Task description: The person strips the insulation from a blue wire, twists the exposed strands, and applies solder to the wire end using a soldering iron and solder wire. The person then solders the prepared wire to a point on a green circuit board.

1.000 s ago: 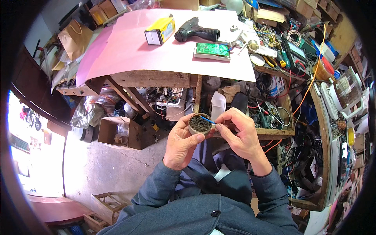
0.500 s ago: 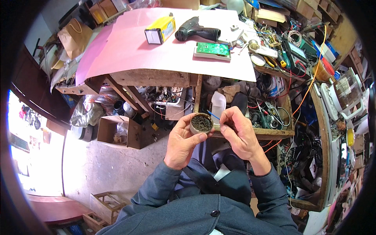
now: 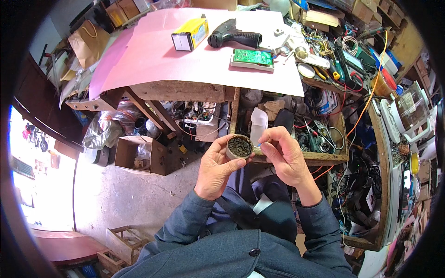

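My left hand is wrapped round a small round tub, its open mouth facing up. Dark, crumbly stuff fills the tub, with an uneven surface. Just to the right, my right hand is closed in a pinch, thumb against the bent fingers, apart from the rim. A thin blue stick barely shows at its fingertips; the rest of it is hidden by the fingers. Both hands are above my lap, in front of an open wooden drawer.
A pink sheet covers the bench, bearing a yellow box, a black power tool and a green circuit board. Pliers and wires crowd the right side. A cardboard box stands on the floor at left.
The blue stick, plainly visible between tub and right hand before, now hardly shows. My right fingers have turned slightly. The left hand keeps the tub almost in place.
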`<state>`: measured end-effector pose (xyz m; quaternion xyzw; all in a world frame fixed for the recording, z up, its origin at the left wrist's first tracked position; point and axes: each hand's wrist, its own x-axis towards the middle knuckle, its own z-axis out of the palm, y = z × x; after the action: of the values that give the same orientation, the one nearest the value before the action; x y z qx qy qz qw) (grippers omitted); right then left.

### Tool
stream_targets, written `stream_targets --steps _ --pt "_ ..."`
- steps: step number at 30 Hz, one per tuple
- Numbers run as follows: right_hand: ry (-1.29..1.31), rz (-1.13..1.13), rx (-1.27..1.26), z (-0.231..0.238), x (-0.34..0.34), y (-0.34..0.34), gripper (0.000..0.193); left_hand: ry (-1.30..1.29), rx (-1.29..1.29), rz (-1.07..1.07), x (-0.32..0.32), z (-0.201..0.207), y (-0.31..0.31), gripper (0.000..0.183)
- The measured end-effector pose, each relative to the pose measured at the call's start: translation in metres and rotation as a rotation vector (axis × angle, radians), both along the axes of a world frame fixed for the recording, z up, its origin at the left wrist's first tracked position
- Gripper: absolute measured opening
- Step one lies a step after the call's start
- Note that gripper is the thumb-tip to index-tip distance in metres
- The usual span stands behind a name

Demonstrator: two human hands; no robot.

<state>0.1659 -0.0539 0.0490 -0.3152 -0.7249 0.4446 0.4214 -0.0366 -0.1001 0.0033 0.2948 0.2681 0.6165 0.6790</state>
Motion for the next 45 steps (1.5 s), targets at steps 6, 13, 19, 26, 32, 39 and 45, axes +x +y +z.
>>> stream_targets --steps 6,13,19,26,32,39,45 --pt "-0.026 -0.012 0.288 -0.005 0.002 0.007 0.009 0.003 0.001 0.011 -0.002 -0.001 0.001 0.068" --pt "-0.166 -0.115 0.362 -0.009 0.010 0.013 0.010 0.133 0.043 0.048 -0.004 0.000 0.001 0.070" --pt "-0.067 -0.113 0.096 -0.010 0.014 0.005 0.006 0.237 0.099 0.080 -0.006 -0.002 0.002 0.069" --pt "-0.124 -0.061 0.385 -0.022 0.023 0.010 0.010 0.288 0.096 0.057 -0.003 0.003 0.001 0.072" --pt "-0.112 -0.188 0.463 -0.013 0.018 0.008 0.030 0.427 0.177 0.080 -0.003 0.004 0.001 0.074" --pt "-0.121 -0.163 0.426 -0.011 0.018 0.000 0.030 0.553 0.258 0.112 0.001 0.006 0.001 0.072" --pt "-0.181 -0.107 0.430 -0.004 0.017 0.001 0.029 0.555 0.264 0.100 0.002 0.008 0.000 0.072"
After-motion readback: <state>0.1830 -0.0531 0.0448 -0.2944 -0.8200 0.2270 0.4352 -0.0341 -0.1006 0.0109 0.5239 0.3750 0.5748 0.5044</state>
